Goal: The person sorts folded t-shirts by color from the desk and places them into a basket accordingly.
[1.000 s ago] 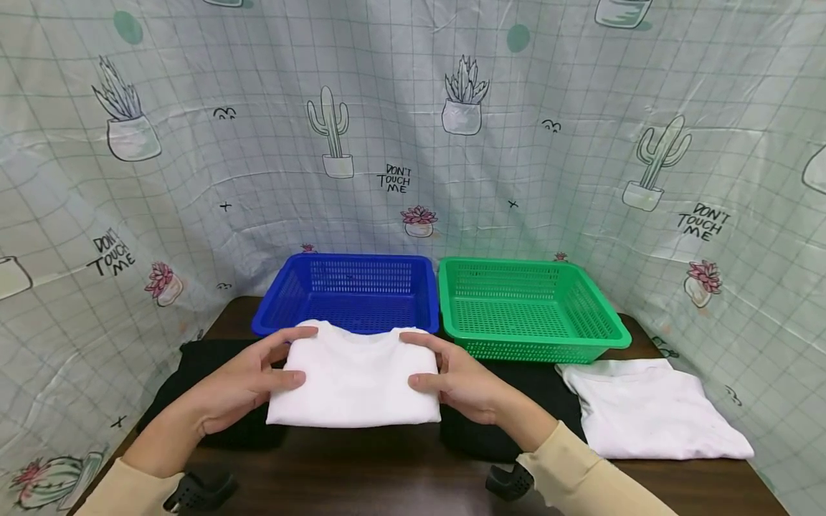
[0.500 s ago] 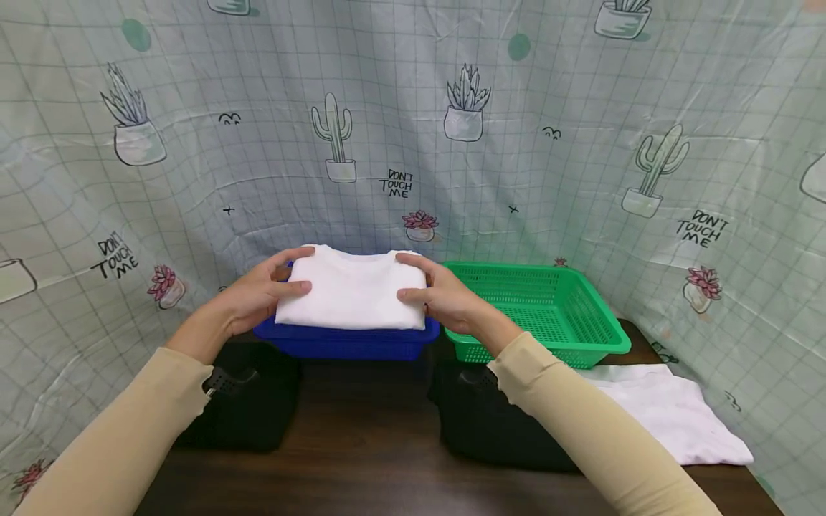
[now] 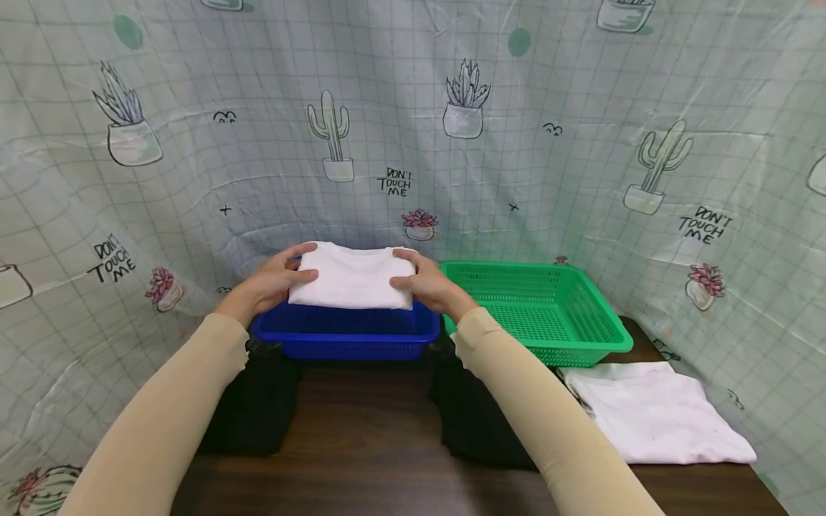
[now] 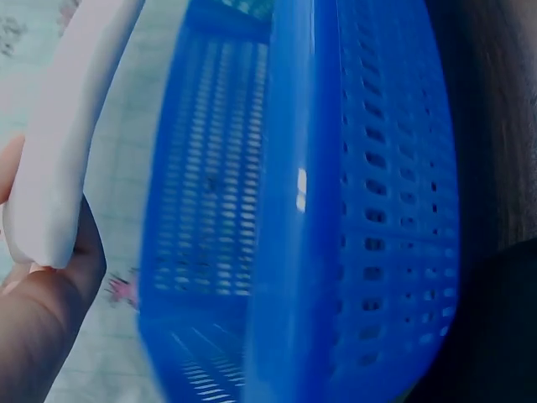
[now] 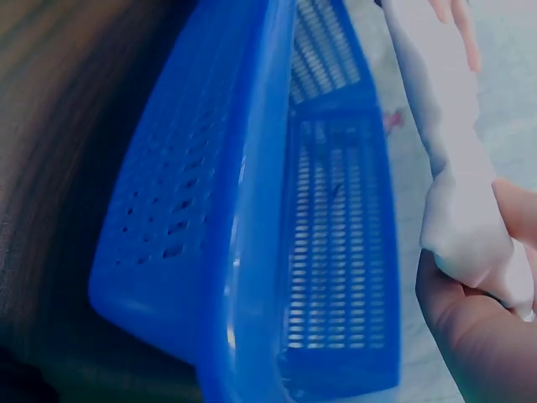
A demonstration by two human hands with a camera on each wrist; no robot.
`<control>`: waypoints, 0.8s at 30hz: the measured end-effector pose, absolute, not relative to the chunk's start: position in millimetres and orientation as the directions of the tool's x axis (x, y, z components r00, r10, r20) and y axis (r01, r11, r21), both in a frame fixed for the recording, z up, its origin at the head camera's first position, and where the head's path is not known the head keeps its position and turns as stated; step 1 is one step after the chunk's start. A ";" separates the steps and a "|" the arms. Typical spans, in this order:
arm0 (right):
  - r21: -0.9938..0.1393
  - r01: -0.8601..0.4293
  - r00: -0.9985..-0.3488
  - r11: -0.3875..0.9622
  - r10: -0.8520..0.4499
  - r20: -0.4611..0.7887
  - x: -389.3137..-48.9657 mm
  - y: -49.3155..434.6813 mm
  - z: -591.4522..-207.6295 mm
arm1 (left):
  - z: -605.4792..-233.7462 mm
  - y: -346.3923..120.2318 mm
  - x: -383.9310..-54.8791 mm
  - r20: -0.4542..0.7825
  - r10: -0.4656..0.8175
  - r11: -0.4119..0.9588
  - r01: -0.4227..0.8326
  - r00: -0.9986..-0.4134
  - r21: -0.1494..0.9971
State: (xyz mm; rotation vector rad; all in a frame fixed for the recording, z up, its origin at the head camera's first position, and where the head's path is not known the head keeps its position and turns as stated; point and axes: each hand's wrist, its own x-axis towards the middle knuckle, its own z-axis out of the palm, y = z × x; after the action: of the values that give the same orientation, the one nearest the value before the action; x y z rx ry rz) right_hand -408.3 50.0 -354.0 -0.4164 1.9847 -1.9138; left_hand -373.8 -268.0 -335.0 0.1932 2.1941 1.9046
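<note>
A folded white shirt (image 3: 351,278), its neckline at the far edge, is held over the blue basket (image 3: 348,347). My left hand (image 3: 274,279) grips its left side, thumb on top and the other fingers at the edge and beneath. On the opposite side my right hand (image 3: 432,283) grips it the same way. Both wrist views show the shirt (image 4: 59,143) edge-on as a thick folded layer, above and apart from the basket's rim (image 5: 252,168). The shirt hides the basket's back part in the head view.
A green basket (image 3: 535,315) stands right of the blue one. Folded black cloth (image 3: 258,408) lies at the left, more black cloth (image 3: 477,423) under my right forearm. Another white shirt (image 3: 665,416) lies at the right on the brown table (image 3: 361,444). A patterned curtain (image 3: 271,179) hangs behind.
Both hands have carried the folded white shirt forward, from in front of the blue basket to over it. In the last half second it has gone a little farther back.
</note>
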 end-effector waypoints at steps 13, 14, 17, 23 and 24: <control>-0.989 0.077 -0.922 0.129 -0.368 -0.120 -422.3 35.8 -397.2 | -381.4 -270.8 -398.4 -0.154 0.209 0.195 -0.113 -0.966 0.974; -0.987 0.077 -0.924 0.142 -0.361 -0.124 -422.3 35.0 -398.9 | -384.1 -270.6 -398.8 -0.160 0.209 0.192 -0.119 -0.965 0.974; -0.985 0.076 -0.933 0.158 -0.338 -0.126 -424.0 33.2 -402.7 | -389.6 -269.4 -399.4 -0.172 0.205 0.190 -0.134 -0.964 0.973; -0.982 0.065 -0.939 0.180 -0.322 -0.121 -428.6 30.7 -406.7 | -392.3 -264.9 -401.1 -0.186 0.193 0.206 -0.145 -0.963 0.968; -0.980 0.065 -0.940 0.187 -0.318 -0.123 -428.9 30.8 -407.3 | -392.6 -264.0 -402.0 -0.189 0.191 0.214 -0.147 -0.963 0.966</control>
State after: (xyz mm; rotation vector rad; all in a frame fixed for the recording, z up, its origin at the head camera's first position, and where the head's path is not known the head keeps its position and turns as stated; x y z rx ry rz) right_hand -428.9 30.8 -407.3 -0.2404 2.1684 -1.8139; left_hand -402.0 -264.0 -392.6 0.0411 2.2233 1.8157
